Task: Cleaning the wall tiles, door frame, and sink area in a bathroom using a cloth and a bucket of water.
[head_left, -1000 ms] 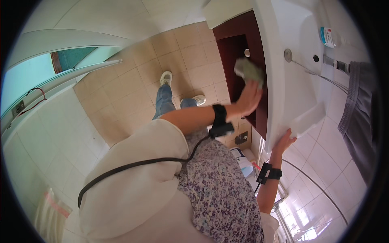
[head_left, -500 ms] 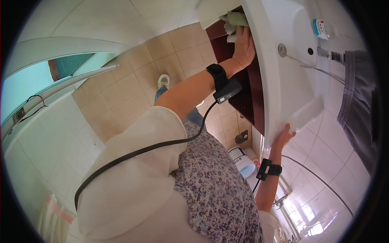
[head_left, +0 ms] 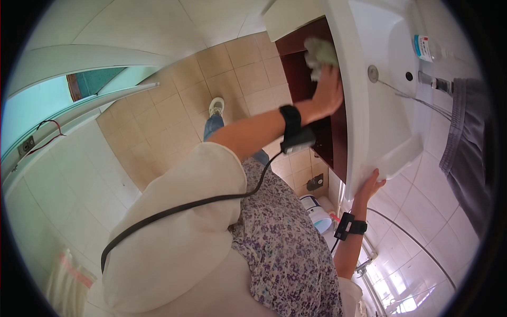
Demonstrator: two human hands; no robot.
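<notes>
In my left hand is a pale green cloth, bunched and a little blurred, pressed near the dark red-brown wooden front of the cabinet under the sink. The cabinet's inside shows dark below that hand. My right hand lies at the near corner of the white sink, its fingers stretched out and apart on the edge. Both wrists carry black straps with small black boxes.
A bottle with a blue and white label stands by the tap. Grey cloth hangs at the right. A white bucket is on the floor under the sink. A hose curves along the tiled wall.
My left hand has moved with the cloth slightly right and toward me along the cabinet front. The view has shifted slightly; my right hand stays at the sink corner.
</notes>
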